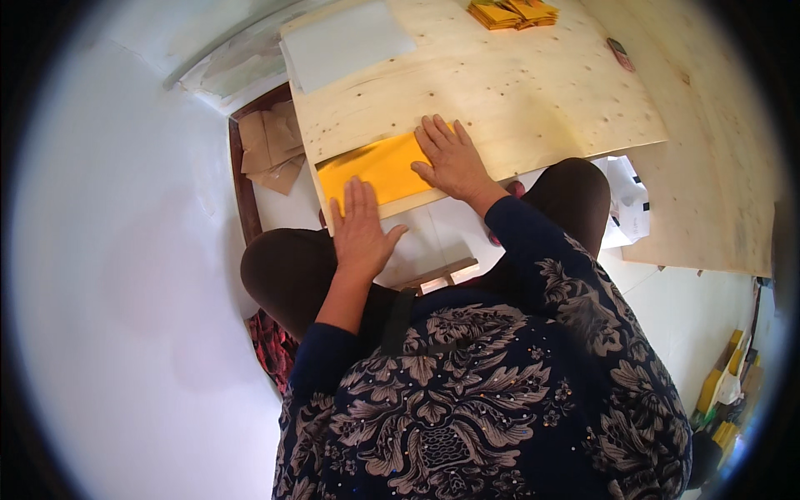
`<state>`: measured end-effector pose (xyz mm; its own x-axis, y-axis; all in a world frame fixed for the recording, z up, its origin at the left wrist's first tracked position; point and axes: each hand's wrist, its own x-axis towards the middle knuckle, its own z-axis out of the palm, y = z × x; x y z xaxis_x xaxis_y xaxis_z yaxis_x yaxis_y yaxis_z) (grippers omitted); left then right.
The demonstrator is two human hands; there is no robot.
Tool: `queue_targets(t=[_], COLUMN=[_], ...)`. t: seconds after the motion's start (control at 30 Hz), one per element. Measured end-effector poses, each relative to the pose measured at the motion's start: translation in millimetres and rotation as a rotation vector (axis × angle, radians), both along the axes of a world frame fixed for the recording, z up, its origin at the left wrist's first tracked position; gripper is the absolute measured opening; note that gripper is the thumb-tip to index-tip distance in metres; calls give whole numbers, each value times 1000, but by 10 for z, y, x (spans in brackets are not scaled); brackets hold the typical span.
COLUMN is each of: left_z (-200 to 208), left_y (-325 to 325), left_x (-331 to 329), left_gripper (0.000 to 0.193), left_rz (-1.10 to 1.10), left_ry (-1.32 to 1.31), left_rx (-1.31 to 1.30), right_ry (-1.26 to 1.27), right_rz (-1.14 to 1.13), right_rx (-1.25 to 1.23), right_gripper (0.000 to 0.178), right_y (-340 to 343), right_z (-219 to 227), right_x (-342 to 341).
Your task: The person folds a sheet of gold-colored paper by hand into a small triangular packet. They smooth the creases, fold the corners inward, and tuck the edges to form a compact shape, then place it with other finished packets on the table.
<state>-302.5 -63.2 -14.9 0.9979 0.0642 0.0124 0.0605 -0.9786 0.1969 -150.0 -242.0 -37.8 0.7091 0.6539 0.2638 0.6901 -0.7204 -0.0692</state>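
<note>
A shiny golden-yellow paper strip (385, 169) lies along the near edge of the wooden table (500, 96). My left hand (362, 229) rests at the strip's lower left, fingers stretched out over its near edge and thumb apart. My right hand (452, 161) lies flat across the strip's right end, fingers extended toward the far side. Neither hand grips anything. The part of the strip under the right palm is hidden.
White sheets (346, 43) lie at the table's far left. A pile of folded golden papers (512, 12) sits at the far edge, with a small phone-like object (620, 54) to its right. Brown paper (273, 146) stands left of the table. A white bag (625, 200) hangs below, right.
</note>
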Motion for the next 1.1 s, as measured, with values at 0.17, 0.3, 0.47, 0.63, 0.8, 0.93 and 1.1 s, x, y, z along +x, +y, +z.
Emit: queue_targets(t=[0.17, 0.3, 0.47, 0.63, 0.8, 0.93, 1.1], left_z=[161, 162, -58, 269, 1020, 1287, 1267], left_y=[142, 47, -335, -380, -180, -266, -371], left_x=[-194, -148, 32, 148, 8, -162, -240], left_gripper=[101, 94, 63, 24, 25, 27, 28], left_rz=[180, 65, -450, -135, 45, 72, 108], left_ry=[158, 72, -135, -240, -167, -63, -117], left_rx=[83, 154, 217, -316, -1646, -1896, -1932], right_ry=[15, 1, 205, 616, 1012, 1143, 1165], right_rz=[25, 42, -6, -169, 73, 149, 244], right_rx=[-11, -71, 138, 1011, 1177, 1403, 1437], right_gripper=[69, 74, 64, 73, 86, 70, 62], right_y=[-44, -233, -402, -726, -844, -603, -442], right_z=[36, 81, 167, 560, 1238, 1727, 1976], right_x=[-29, -278, -703, -720, -769, -920, -1063])
